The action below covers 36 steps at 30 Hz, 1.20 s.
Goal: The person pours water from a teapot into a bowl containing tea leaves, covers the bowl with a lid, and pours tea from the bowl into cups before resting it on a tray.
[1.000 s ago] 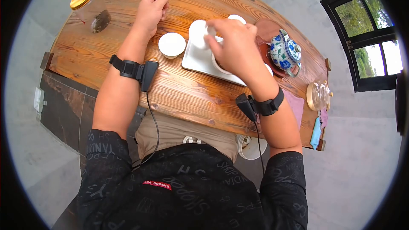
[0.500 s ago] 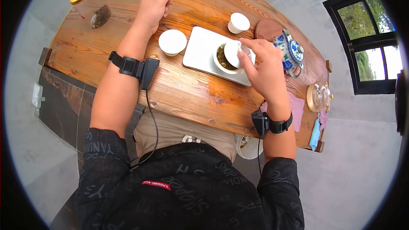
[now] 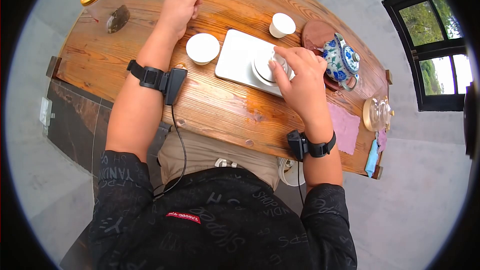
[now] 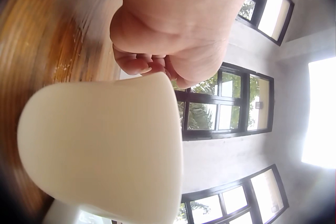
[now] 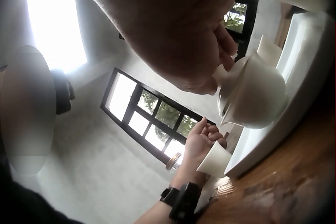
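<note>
In the head view my right hand (image 3: 304, 82) pinches the top of a white gaiwan lid (image 3: 265, 66) with thumb and fingers. The lid covers the gaiwan bowl (image 5: 262, 95), which stands on a white rectangular tray (image 3: 234, 62); no tea leaves show now. My left hand (image 3: 181, 9) lies on the table with fingers loosely curled, thumb out, nothing in it. Nearest to it is a larger white cup (image 3: 202, 48), left of the tray, which fills much of the left wrist view.
Behind the tray stands a small white cup (image 3: 282, 25). To the right are a blue-and-white teapot (image 3: 340, 62) by a round brown board (image 3: 317, 31), a pink cloth (image 3: 344, 127) and a glass pot (image 3: 376, 114). A gold-lidded jar (image 3: 100, 0) sits far left.
My right hand has carried the lid from the tray's left part to the gaiwan at right, first tilted with leaves showing, now lowered over the bowl. My left hand has hardly moved.
</note>
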{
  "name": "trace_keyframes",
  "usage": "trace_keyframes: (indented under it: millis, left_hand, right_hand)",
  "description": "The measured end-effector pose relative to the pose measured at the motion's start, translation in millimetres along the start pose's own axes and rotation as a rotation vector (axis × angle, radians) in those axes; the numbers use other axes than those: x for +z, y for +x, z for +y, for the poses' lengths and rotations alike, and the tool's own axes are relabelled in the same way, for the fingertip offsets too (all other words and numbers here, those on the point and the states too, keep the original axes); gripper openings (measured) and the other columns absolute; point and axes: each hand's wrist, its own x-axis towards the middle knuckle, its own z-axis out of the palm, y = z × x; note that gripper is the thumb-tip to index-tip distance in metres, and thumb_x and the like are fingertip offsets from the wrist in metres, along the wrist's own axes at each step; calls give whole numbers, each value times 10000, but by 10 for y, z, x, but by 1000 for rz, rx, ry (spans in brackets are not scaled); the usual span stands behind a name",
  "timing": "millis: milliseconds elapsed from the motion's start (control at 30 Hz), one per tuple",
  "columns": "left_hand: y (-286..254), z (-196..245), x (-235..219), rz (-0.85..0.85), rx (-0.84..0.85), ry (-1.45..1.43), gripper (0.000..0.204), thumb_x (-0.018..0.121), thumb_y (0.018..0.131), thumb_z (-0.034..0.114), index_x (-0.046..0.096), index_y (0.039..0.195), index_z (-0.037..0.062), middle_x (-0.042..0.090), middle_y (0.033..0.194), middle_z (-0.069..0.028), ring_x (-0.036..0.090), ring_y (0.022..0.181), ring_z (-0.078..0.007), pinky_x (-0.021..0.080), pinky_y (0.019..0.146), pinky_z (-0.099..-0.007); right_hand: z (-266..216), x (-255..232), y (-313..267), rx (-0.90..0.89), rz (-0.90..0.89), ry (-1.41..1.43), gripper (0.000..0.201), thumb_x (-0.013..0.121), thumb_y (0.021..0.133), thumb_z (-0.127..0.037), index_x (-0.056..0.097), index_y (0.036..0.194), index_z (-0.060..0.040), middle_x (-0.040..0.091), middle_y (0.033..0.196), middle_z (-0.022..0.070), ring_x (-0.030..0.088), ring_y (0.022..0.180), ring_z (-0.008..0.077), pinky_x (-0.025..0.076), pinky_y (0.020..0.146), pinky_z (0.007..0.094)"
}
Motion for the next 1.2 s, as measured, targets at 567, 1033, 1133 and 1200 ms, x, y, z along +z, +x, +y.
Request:
trace_keyframes:
  millis: [567, 1033, 1133, 1200]
  left_hand:
    - [2, -12, -4, -12, 7, -13, 236, 648, 959, 247, 544, 793, 115, 505, 714, 47, 403, 582, -29, 328, 489, -190]
    - [-4, -5, 5, -12, 15, 3, 243, 641, 963, 246, 536, 786, 117, 498, 714, 48, 399, 583, -32, 325, 493, -195]
    - [0, -10, 0, -10, 12, -2, 243, 640, 963, 243, 535, 784, 117, 497, 711, 47, 397, 581, -32, 324, 491, -195]
    - [-1, -10, 1, -9, 13, 0, 243, 641, 963, 242, 535, 784, 117, 497, 711, 47, 398, 580, -32, 324, 490, -195]
  right_hand:
    - [8, -88, 9, -30, -15, -50, 255, 758, 783, -173, 727, 1028, -109, 655, 934, 36, 584, 913, 220, 326, 830, 383]
    - [-10, -9, 9, 25, 21, 28, 235, 748, 800, -189, 723, 1019, -109, 667, 931, 36, 598, 907, 221, 330, 845, 383]
    - [-23, 2, -3, 40, 10, 27, 229, 748, 799, -194, 724, 1009, -107, 666, 924, 40, 597, 907, 222, 331, 841, 384]
    - [-21, 6, -11, 41, 11, 42, 228, 750, 794, -194, 727, 1003, -106, 664, 923, 40, 595, 910, 224, 330, 841, 385]
